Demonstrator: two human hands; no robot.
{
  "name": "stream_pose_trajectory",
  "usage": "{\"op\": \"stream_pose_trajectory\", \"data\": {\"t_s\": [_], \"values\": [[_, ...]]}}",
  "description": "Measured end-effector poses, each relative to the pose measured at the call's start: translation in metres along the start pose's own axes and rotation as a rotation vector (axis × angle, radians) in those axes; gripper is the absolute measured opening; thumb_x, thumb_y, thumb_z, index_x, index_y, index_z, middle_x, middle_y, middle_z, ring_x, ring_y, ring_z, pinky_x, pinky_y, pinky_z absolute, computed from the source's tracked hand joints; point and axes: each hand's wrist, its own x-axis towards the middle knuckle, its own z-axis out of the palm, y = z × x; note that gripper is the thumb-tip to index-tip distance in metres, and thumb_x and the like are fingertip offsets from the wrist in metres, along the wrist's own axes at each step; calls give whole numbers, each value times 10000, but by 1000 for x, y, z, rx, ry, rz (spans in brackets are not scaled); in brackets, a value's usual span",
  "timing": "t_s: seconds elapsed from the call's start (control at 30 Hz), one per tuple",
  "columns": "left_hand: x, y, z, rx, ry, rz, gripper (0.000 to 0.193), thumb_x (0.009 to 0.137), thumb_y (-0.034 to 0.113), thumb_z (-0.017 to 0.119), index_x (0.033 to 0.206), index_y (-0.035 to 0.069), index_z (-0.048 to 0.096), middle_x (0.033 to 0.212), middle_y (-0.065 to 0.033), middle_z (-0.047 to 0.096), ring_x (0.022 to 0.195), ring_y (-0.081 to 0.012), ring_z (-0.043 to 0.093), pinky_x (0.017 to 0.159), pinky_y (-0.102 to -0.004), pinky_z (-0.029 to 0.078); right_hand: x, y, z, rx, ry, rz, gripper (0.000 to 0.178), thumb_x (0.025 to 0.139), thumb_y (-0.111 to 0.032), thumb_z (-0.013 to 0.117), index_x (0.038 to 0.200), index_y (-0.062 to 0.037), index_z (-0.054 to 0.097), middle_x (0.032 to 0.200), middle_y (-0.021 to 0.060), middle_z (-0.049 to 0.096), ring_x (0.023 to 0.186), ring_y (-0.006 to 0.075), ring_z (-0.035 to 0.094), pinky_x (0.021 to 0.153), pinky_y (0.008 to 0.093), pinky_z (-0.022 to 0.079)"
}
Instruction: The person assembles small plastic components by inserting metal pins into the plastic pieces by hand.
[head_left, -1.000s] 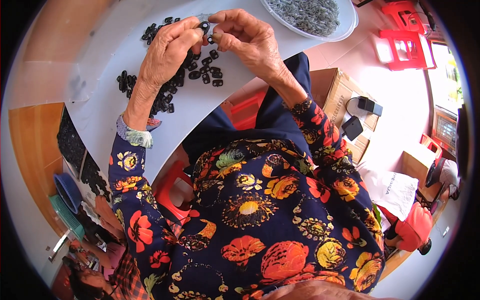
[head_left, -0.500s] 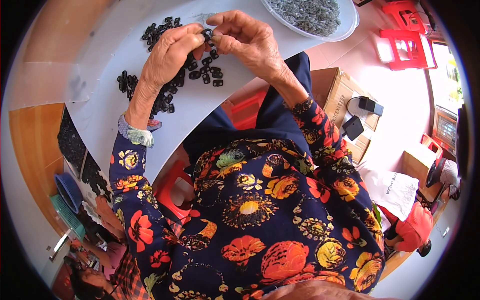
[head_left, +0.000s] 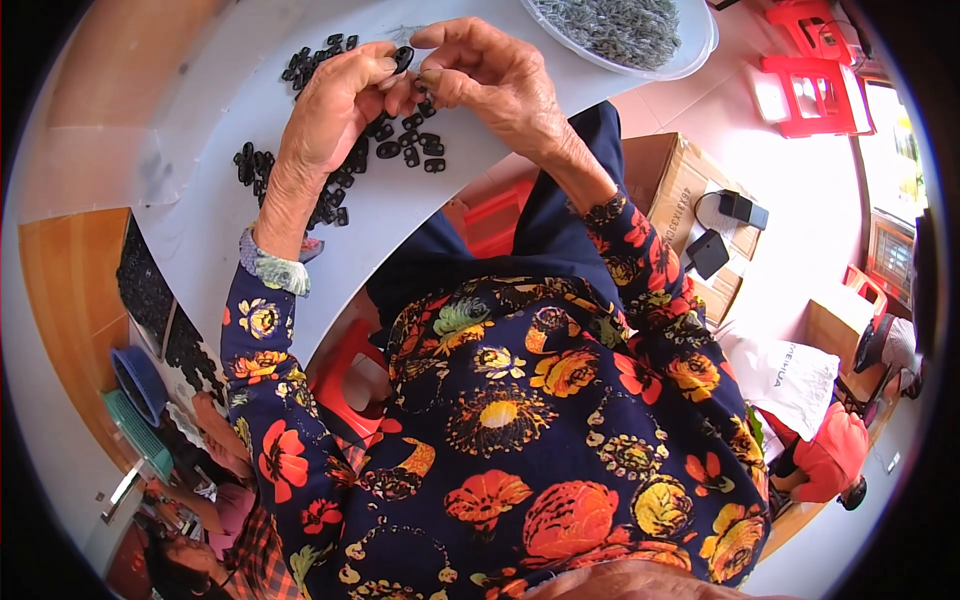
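My left hand (head_left: 335, 105) pinches a small black oval plastic piece (head_left: 403, 58) between thumb and forefinger, held above the table. Close beside it, my right hand (head_left: 495, 85) is curled, its thumb near the left fingertips. Something tiny and dark seems to sit at the right fingers, too small to name. Beneath both hands, many loose black plastic pieces (head_left: 410, 140) with holes lie scattered on the white table (head_left: 215, 175). Part of that heap is hidden by my left hand and wrist.
A white tub (head_left: 600, 62) of small greyish metal-looking parts stands at the far right of the table. Cardboard boxes (head_left: 655, 185) and red stools (head_left: 815, 95) are to the right. At lower left, another person (head_left: 215, 510) sits near blue and green baskets (head_left: 135, 385).
The black piece has tilted and moved slightly up and left in my left fingers, away from the right hand. The right hand has barely moved.
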Motion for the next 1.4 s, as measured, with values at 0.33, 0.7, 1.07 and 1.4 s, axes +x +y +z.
{"op": "stream_pose_trajectory", "data": {"t_s": [0.33, 0.7, 1.07, 1.4], "values": [[0, 13, -1, 654, 23, 110, 267, 842, 226, 433, 731, -5, 508, 623, -42, 520, 626, -128, 481, 637, -273, 397, -1, 3, -3, -82, -15, -17, 308, 860, -23, 586, 1163, -12, 532, 864, 0, 594, 803, 74, 586, 738, 222, 496], [4, -2, -15, 293, 6, -35, 325, 850, 196, 506, 1036, -70, 522, 732, -48, 509, 685, -141, 467, 693, -282, 416, 0, -1, 0, -89, 3, -10, 283, 859, -3, 567, 1133, 46, 519, 870, 71, 659, 830, 93, 615, 768, 239, 502], [1, 12, 0, 704, 35, 119, 248, 839, 211, 446, 704, 6, 474, 605, -32, 497, 598, -98, 460, 609, -254, 400, -1, 5, -3, -116, 6, 0, 326, 852, -14, 568, 1176, -13, 534, 872, 4, 603, 819, 63, 582, 757, 212, 491], [4, 12, -7, 808, -85, 173, 264, 861, 222, 438, 775, -4, 542, 596, -35, 487, 588, -103, 459, 584, -260, 398, -1, 3, 0, -96, -30, -24, 268, 851, -16, 576, 1113, 30, 549, 811, 27, 634, 798, 67, 592, 777, 231, 493]]}}
